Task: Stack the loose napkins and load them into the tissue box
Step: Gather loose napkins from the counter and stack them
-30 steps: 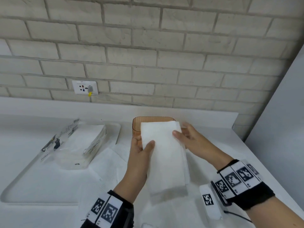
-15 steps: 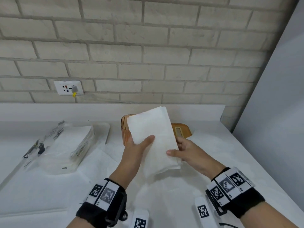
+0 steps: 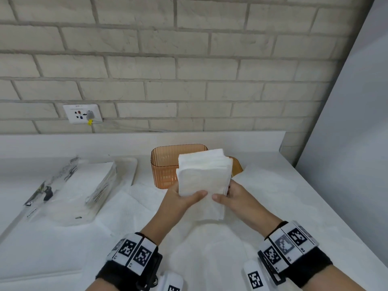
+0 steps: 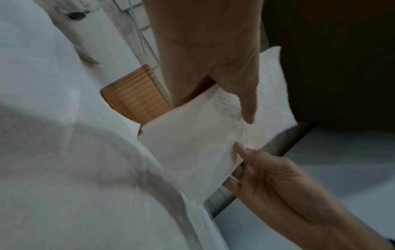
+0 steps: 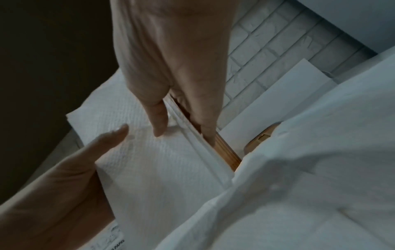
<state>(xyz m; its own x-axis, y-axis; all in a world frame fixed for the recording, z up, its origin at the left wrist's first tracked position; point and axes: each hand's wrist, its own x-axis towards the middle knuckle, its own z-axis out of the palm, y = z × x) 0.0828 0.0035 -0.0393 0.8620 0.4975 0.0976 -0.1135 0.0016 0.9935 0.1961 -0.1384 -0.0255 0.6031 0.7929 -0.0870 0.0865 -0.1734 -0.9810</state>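
A thick stack of white napkins [image 3: 203,179] [image 4: 198,140] [image 5: 162,162] is held in the air just in front of the orange ribbed tissue box [image 3: 165,164] [image 4: 132,99], which stands with no cover on. My left hand [image 3: 182,201] grips the stack's left edge, thumb on top. My right hand [image 3: 233,198] pinches its right edge, thumb on top and fingers underneath. The orange lid [image 3: 237,166] [image 5: 260,137] lies just right of the box, partly hidden by the stack.
Loose white napkins [image 3: 134,208] lie spread over the white counter under my hands. A torn clear napkin package [image 3: 69,192] rests on a tray at the left. A wall socket [image 3: 83,113] sits on the brick wall, and a grey panel [image 3: 352,143] closes the right side.
The stack has moved toward the box and tipped flatter. My right hand shifted to the stack's lower right edge, close to my left thumb.
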